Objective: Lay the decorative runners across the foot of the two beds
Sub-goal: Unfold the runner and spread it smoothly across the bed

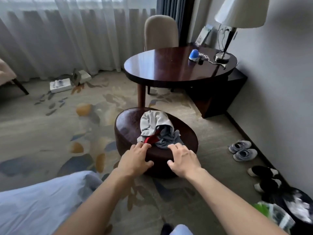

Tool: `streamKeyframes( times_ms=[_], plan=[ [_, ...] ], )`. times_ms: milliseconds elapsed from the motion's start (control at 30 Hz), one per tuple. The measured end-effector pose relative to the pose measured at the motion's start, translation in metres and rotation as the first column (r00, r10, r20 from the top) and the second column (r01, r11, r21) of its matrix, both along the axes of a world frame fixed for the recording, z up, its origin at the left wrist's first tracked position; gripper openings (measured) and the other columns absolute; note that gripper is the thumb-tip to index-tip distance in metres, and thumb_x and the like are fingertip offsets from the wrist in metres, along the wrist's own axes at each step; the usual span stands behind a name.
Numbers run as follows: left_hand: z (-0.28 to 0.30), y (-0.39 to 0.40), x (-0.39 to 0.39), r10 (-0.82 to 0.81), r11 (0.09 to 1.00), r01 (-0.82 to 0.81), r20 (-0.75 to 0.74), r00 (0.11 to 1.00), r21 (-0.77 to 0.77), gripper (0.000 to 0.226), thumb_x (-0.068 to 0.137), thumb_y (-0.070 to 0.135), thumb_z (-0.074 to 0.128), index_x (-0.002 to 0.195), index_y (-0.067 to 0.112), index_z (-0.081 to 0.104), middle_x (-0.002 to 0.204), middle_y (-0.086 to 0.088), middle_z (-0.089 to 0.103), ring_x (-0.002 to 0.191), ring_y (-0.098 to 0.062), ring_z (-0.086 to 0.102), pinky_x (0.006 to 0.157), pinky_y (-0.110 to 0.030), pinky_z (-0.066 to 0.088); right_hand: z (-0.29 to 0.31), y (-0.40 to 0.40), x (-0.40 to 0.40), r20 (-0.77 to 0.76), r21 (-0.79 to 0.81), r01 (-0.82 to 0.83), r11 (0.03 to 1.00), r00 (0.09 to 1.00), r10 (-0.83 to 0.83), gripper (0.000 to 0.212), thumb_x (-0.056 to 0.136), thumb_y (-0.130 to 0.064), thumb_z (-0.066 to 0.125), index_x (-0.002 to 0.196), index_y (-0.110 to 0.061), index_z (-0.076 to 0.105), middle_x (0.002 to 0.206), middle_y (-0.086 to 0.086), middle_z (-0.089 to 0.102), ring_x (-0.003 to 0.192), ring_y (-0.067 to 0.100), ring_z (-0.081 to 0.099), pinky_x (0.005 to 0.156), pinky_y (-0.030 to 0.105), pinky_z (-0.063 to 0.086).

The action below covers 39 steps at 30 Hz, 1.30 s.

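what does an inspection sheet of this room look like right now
surface: dark brown leather round ottoman on patterned carpet.
job's things: no runners seen; a white bed corner shows at lower left.
clutter: crumpled grey garment with a red piece on the ottoman; grey sneakers and black-and-white slippers by the wall; white boxes near the curtain.
grip: left hand and right hand both spread on the ottoman's near edge, fingertips at the garment, holding nothing.
cables: thin cord on the dark wooden round table, beside a blue gadget.
surroundings: sheer curtains, beige chair, white-shaded lamp.
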<state>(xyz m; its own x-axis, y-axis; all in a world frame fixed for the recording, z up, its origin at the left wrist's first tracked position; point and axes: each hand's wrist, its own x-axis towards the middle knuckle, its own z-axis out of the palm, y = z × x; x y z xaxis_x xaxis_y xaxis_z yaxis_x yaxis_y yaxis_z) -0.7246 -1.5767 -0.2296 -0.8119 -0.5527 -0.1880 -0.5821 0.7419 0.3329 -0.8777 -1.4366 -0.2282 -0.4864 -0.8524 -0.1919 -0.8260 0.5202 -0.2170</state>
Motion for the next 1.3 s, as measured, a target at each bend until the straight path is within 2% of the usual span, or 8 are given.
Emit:
streamKeyframes(
  times_ms=[200,400,567,767,967,1067,1133,1300],
  plan=[
    [-0.035,-0.096,-0.124,-0.037,0.999,0.037,0.031,0.999,0.014,0.068,0.082,0.051,0.062,0.142,0.030,0.039,0.143,0.004,0.041,0.131,-0.025,0.038,0.103,-0.043,0.044,-0.035,-0.099,-0.117,0.046,0.011,-0.004,1.000,0.999,0.004,0.061,0.089,-0.040,0.055,0.145,-0.024,0.037,0.143,0.001,0.041,0.129,0.026,0.044,0.100,0.043,0.044],
    [-0.093,-0.168,-0.209,-0.007,0.995,-0.003,0.108,0.994,0.098,0.064,0.081,0.054,0.060,0.138,0.032,0.041,0.145,0.005,0.036,0.132,-0.025,0.039,0.100,-0.043,0.047,-0.086,-0.177,-0.207,0.130,0.084,-0.025,0.996,0.991,0.014,0.059,0.088,-0.038,0.057,0.142,-0.025,0.036,0.142,0.003,0.040,0.126,0.028,0.045,0.096,0.045,0.048],
    [-0.148,-0.223,-0.238,0.069,0.977,-0.094,0.134,0.989,0.190,0.070,0.081,0.051,0.065,0.142,0.036,0.035,0.156,0.003,0.026,0.136,-0.029,0.037,0.101,-0.044,0.046,-0.141,-0.221,-0.256,0.227,0.165,-0.001,0.986,0.973,-0.037,0.070,0.087,-0.039,0.059,0.147,-0.028,0.025,0.149,0.002,0.029,0.127,0.029,0.043,0.094,0.045,0.049],
    [-0.235,-0.281,-0.261,0.051,0.977,-0.085,0.169,0.984,0.198,0.082,0.079,0.050,0.070,0.150,0.033,0.032,0.161,-0.007,0.023,0.148,-0.031,0.018,0.112,-0.049,0.037,-0.225,-0.273,-0.292,0.247,0.206,0.040,0.978,0.965,-0.092,0.081,0.084,-0.045,0.063,0.151,-0.032,0.018,0.152,0.003,0.024,0.128,0.029,0.042,0.095,0.046,0.049],
    [-0.319,-0.311,-0.289,0.028,0.950,-0.101,0.240,0.970,0.297,0.102,0.071,0.060,0.069,0.154,0.043,0.012,0.164,0.001,-0.004,0.150,-0.030,-0.005,0.110,-0.062,0.033,-0.314,-0.317,-0.304,0.299,0.261,0.045,0.964,0.946,-0.125,0.103,0.076,-0.046,0.070,0.151,-0.043,-0.001,0.160,0.002,0.004,0.142,0.031,0.026,0.098,0.052,0.045],
    [-0.348,-0.317,-0.301,0.039,0.918,-0.113,0.197,0.980,0.381,0.110,0.061,0.076,0.060,0.153,0.044,0.009,0.162,-0.002,-0.003,0.149,-0.032,-0.001,0.111,-0.060,0.034,-0.347,-0.329,-0.306,0.360,0.249,0.062,0.966,0.921,-0.151,0.110,0.076,-0.035,0.073,0.150,-0.047,-0.007,0.160,0.000,0.001,0.143,0.034,0.024,0.103,0.050,0.042],
    [-0.363,-0.315,-0.310,0.042,0.886,-0.101,0.140,0.989,0.452,0.115,0.059,0.081,0.059,0.155,0.040,0.010,0.163,-0.006,0.001,0.149,-0.033,0.003,0.117,-0.054,0.028,-0.362,-0.336,-0.306,0.417,0.238,0.078,0.968,0.892,-0.174,0.111,0.076,-0.023,0.072,0.150,-0.050,-0.006,0.159,-0.002,0.003,0.138,0.035,0.032,0.104,0.047,0.042],
    [-0.382,-0.308,-0.318,0.045,0.864,-0.045,0.011,0.999,0.501,0.106,0.070,0.051,0.078,0.155,0.031,0.018,0.157,-0.009,0.020,0.144,-0.029,0.020,0.116,-0.047,0.031,-0.377,-0.348,-0.295,0.455,0.214,0.089,0.973,0.872,-0.180,0.109,0.074,-0.021,0.077,0.148,-0.051,0.003,0.152,-0.003,0.014,0.128,0.031,0.045,0.098,0.045,0.047]
  ],
)
